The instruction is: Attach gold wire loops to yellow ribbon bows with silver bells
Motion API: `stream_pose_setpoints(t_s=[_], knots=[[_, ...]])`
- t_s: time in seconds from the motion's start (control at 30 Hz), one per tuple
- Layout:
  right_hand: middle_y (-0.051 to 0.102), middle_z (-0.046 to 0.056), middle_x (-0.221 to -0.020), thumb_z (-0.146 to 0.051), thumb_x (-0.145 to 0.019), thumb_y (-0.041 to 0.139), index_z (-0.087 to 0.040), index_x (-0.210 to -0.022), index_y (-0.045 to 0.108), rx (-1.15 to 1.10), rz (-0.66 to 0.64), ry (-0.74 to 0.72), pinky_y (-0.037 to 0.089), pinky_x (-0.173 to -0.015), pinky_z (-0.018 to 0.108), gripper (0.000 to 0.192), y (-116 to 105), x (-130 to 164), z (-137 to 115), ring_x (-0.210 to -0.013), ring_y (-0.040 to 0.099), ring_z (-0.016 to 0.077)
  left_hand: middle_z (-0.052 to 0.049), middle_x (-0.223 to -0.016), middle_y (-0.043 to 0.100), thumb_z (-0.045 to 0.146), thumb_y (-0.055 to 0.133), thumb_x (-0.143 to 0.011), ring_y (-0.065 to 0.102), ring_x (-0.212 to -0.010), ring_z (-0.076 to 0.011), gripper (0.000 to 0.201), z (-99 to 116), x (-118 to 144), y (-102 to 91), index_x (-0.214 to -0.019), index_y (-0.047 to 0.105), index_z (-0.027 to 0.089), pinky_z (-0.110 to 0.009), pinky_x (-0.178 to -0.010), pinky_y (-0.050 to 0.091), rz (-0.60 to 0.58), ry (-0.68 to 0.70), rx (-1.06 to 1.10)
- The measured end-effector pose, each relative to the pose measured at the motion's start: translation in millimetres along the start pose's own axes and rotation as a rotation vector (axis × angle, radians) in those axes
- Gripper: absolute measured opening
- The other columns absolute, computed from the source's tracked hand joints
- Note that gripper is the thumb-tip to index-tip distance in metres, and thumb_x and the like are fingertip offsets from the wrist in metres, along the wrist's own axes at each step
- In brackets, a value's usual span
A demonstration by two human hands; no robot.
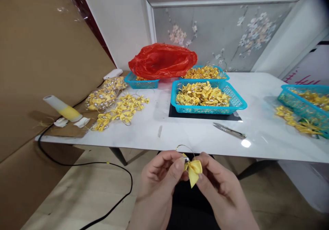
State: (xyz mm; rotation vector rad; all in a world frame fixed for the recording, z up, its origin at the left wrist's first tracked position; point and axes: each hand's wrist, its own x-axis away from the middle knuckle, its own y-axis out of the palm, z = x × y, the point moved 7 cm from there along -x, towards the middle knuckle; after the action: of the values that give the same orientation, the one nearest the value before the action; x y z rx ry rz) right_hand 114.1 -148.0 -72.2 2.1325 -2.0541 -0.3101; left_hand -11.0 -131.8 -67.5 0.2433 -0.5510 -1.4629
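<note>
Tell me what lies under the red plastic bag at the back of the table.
The red plastic bag rests on a blue basket, whose front wall shows beneath it. A few yellow pieces peek out; the bag covers the rest of its contents.

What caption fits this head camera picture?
Both hands pinch a yellow bow before the white table.

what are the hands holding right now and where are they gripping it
Both hands pinch one small yellow ribbon bow. The left hand grips at its centre knot beside the silver bead; the right hand holds the bow's right wing.
</note>
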Motion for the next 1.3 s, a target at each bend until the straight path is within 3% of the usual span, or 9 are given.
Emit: stream_pose_setpoints(t_s=[0.47, 0.67, 0.73, 0.8, 0.9, 0.97, 1.13, 1.23, 1.3], knots=[[0.053, -0.004, -0.073, -0.030, -0.088, 0.069, -0.021, -0.078, 0.063, 0.093, 0.039, -0.047, 0.041, -0.059, 0.021, 0.014, -7.9, -5.7, 0.4, -0.064, 0.048, 0.0113, 0.002, -0.075, 0.074, 0.019, 0.086, -0.072, 0.065, -0.073, -0.0093, 0.008, -0.7, 1.8, 2.8, -0.075, 0.078, 0.022, -0.014, -0.071, 0.052, -0.095, -0.013, -0.099], [0.069, 0.002, -0.082, -0.031, -0.091, 0.065, -0.022, -0.097, 0.066, 0.197, 0.161, -0.037, 0.055, -0.066, 0.025, 0.011, -18.6, -2.4, 8.2, -0.074, 0.065, 0.0166, 0.002, -0.072, 0.072, 0.018, 0.085, -0.071, 0.063, -0.069, -0.0088, 0.012, 0.6, -0.1, -0.4, -0.075, 0.074, 0.020, -0.013, -0.067, 0.051, -0.061, -0.027, -0.197], [0.072, 0.003, -0.089, -0.028, -0.096, 0.057, -0.024, -0.109, 0.062, 0.313, 0.152, -0.149, 0.056, -0.067, 0.025, 0.015, -19.2, -1.0, 0.6, -0.077, 0.068, 0.0166, 0.001, -0.072, 0.073, 0.017, 0.084, -0.071, 0.064, -0.068, -0.0094, 0.012, 3.9, -1.3, -0.8, -0.075, 0.073, 0.020, -0.013, -0.065, 0.052, -0.052, 0.005, -0.251], [0.072, 0.005, -0.095, -0.018, -0.098, 0.051, -0.023, -0.112, 0.061, 0.532, 0.124, -0.393, 0.055, -0.073, 0.028, 0.018, -16.0, 1.1, -18.2, -0.084, 0.069, 0.0174, 0.001, -0.072, 0.073, 0.014, 0.082, -0.069, 0.066, -0.068, -0.0106, 0.013, 7.9, -1.7, -1.0, -0.074, 0.072, 0.020, -0.014, -0.065, 0.053, -0.030, 0.062, -0.313], [0.069, 0.006, -0.096, -0.008, -0.091, 0.059, -0.021, -0.104, 0.066, 0.926, 0.097, -0.791, 0.049, -0.077, 0.033, 0.021, -3.0, 7.2, -45.9, -0.089, 0.065, 0.0200, 0.001, -0.075, 0.076, 0.010, 0.077, -0.070, 0.071, -0.072, -0.0148, 0.015, 12.5, -0.2, -0.2, -0.077, 0.073, 0.022, -0.018, -0.068, 0.056, -0.015, 0.175, -0.452], [0.069, 0.005, -0.090, -0.004, -0.088, 0.063, -0.020, -0.098, 0.069, 1.097, 0.084, -0.935, 0.044, -0.073, 0.034, 0.020, 5.6, 8.0, -55.2, -0.082, 0.063, 0.0188, 0.000, -0.079, 0.078, 0.008, 0.074, -0.072, 0.073, -0.076, -0.0176, 0.019, 15.2, 1.5, 0.9, -0.082, 0.075, 0.024, -0.022, -0.072, 0.057, -0.014, 0.263, -0.562], [0.072, 0.005, -0.083, -0.002, -0.093, 0.051, -0.017, -0.087, 0.068, 1.170, 0.075, -1.020, 0.041, -0.068, 0.036, 0.024, 15.6, 10.9, -62.6, -0.077, 0.064, 0.0191, -0.001, -0.077, 0.079, 0.007, 0.075, -0.071, 0.074, -0.072, -0.0186, 0.018, 12.6, -1.6, 1.2, -0.079, 0.076, 0.023, -0.023, -0.069, 0.058, -0.009, 0.254, -0.606], [0.073, 0.005, -0.085, -0.005, -0.090, 0.057, -0.022, -0.094, 0.066, 0.966, -0.027, -1.009, 0.050, -0.066, 0.035, 0.019, 16.1, 17.5, -64.8, -0.081, 0.068, 0.0215, -0.002, -0.072, 0.078, 0.009, 0.078, -0.065, 0.073, -0.068, -0.0177, 0.015, 8.5, -7.3, -2.1, -0.073, 0.074, 0.020, -0.022, -0.064, 0.058, 0.043, 0.139, -0.442], [0.074, 0.003, -0.087, -0.008, -0.091, 0.057, -0.027, -0.099, 0.062, 0.722, -0.065, -0.854, 0.055, -0.063, 0.033, 0.022, 9.8, 15.2, -64.1, -0.080, 0.071, 0.0214, -0.002, -0.069, 0.077, 0.010, 0.080, -0.062, 0.072, -0.066, -0.0165, 0.014, 9.9, -11.3, -5.8, -0.071, 0.073, 0.019, -0.020, -0.062, 0.057, 0.093, 0.126, -0.373]])
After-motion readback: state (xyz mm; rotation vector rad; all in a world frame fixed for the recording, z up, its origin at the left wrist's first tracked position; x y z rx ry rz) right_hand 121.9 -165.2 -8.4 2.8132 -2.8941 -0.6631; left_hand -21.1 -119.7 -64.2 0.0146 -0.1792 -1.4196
